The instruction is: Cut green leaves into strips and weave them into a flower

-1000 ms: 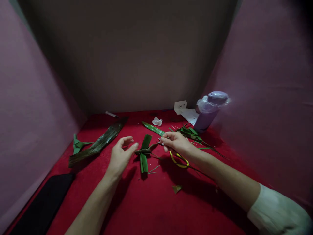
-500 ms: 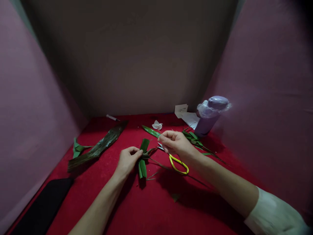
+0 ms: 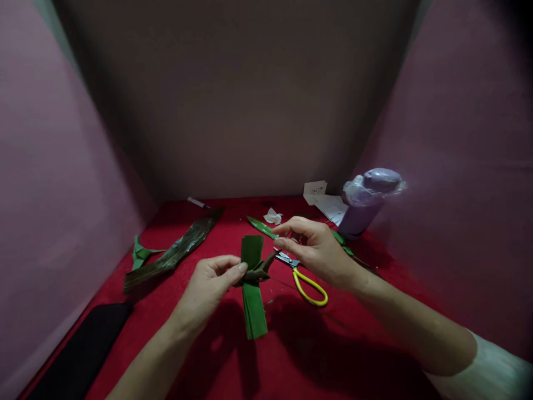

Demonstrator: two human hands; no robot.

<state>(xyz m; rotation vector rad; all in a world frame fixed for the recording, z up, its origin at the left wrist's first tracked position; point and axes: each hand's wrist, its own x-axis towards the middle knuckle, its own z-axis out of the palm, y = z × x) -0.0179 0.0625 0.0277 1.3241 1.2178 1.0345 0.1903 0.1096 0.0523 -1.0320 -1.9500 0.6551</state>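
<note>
Between the thumb and fingers of my left hand (image 3: 214, 283) is a folded green leaf strip (image 3: 254, 316), raised above the cloth, with a darker leaf piece (image 3: 260, 272) wrapped across its middle. A thin twisted end of that darker piece points up toward my right hand (image 3: 320, 250). My right hand's thumb and forefinger are drawn together in a pinch just above that tip; whatever lies between them is too small to make out. Under the right hand, yellow-handled scissors (image 3: 311, 289) lie on the red cloth, their blades slightly apart.
A long dark leaf (image 3: 177, 253) and a knotted green leaf piece (image 3: 141, 253) lie left. Behind are a syringe (image 3: 197, 203), crumpled white tissue (image 3: 272, 216), a green leaf (image 3: 259, 224) and papers (image 3: 331, 208). A purple plastic-wrapped container (image 3: 360, 216) stands right; a black object (image 3: 83, 350) lies front left.
My left hand has lifted the folded leaf strip off the cloth and closer to me, turning its flat side into view. My right hand has shifted slightly right, still pinched near the twisted end.
</note>
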